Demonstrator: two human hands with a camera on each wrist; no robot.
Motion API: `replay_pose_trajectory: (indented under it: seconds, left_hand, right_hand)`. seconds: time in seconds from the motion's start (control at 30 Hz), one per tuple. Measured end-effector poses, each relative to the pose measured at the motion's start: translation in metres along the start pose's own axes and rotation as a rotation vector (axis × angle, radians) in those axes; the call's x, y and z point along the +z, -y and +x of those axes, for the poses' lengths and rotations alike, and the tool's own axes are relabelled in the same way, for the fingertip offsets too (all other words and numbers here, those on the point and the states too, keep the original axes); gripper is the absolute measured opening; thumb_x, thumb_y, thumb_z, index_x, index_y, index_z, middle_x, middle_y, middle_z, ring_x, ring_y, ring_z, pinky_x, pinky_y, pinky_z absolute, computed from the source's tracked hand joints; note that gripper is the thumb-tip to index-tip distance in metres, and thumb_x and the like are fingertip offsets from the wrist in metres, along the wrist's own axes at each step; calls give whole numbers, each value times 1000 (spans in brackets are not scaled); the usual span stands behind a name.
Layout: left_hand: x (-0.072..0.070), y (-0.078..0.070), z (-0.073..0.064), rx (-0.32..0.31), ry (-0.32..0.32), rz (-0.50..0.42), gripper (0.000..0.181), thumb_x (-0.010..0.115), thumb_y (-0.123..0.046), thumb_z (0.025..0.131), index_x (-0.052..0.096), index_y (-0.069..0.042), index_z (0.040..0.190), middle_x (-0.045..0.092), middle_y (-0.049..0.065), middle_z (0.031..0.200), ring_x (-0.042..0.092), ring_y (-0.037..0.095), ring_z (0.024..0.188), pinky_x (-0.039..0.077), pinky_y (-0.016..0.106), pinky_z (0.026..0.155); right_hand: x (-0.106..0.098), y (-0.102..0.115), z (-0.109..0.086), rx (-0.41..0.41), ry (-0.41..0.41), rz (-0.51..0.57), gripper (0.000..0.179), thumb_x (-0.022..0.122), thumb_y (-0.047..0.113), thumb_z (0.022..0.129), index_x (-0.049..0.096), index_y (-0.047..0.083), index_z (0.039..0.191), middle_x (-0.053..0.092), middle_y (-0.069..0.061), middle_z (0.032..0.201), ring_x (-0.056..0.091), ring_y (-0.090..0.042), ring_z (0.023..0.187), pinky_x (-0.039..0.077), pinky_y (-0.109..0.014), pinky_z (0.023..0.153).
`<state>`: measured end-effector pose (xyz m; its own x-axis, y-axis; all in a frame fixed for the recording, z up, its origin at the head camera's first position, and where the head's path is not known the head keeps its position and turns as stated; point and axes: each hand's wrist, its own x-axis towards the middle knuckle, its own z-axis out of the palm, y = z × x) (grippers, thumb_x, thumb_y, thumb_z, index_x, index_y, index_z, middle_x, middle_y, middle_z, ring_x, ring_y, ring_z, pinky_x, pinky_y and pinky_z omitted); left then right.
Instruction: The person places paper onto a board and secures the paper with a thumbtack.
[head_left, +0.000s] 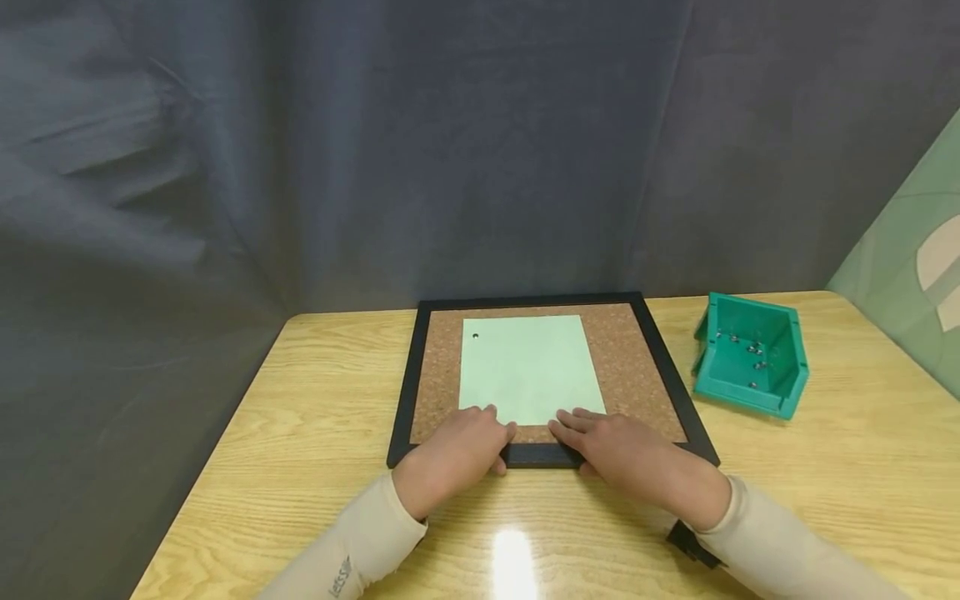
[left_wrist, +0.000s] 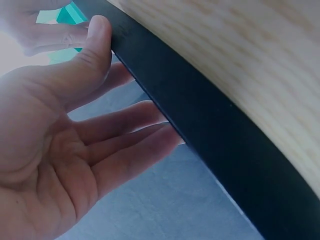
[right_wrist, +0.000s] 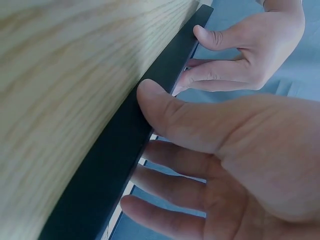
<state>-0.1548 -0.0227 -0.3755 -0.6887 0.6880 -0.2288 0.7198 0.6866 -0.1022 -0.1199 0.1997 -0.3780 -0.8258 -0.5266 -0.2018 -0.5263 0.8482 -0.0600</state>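
Note:
A cork board (head_left: 630, 358) in a black frame (head_left: 536, 455) lies on the table, with a pale green sheet of paper (head_left: 528, 367) on the cork. A small dark, round tack-like piece (head_left: 476, 336) marks the sheet's upper left corner. My left hand (head_left: 461, 450) reaches over the frame's near edge, its fingers at the paper's lower left. Mirroring it, my right hand (head_left: 622, 454) has its fingertips at the lower right corner. In both wrist views, the left thumb (left_wrist: 97, 37) and right thumb (right_wrist: 155, 97) rest against the frame's front side, the other fingers extended over its top.
A green open bin (head_left: 750, 400) stands right of the board, holding several small shiny pieces (head_left: 753, 350). The wooden table (head_left: 322, 375) extends around the board. A dark grey curtain (head_left: 465, 150) hangs behind and to the left.

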Motion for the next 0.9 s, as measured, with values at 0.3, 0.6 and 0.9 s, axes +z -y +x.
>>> replay_pose_trajectory:
  seconds: [0.3,0.6,0.9]
  left_hand:
    - [0,0,-1,1,-4,2,54,62,-44,91,59,-22,141,66,10,129,67,23,107,58,31,85]
    - [-1,1,0,-9,6,-9,55,62,-43,91,58,-22,142,66,8,125,66,22,103,58,28,83]
    - [-7,18,0,22,104,-156,55,59,-46,96,50,-30,147,50,6,152,55,23,134,51,38,105]
  right_hand:
    - [-2,0,-2,-5,6,-2,57,72,24,90,55,13,143,55,-11,147,56,-33,132,54,-52,95]
    - [-5,-2,0,-41,-21,-14,56,69,27,93,54,11,144,53,-12,148,54,-34,133,52,-52,98]
    - [-4,-18,-3,-42,14,48,60,61,41,98,48,15,149,45,-8,155,52,-33,136,49,-50,104]
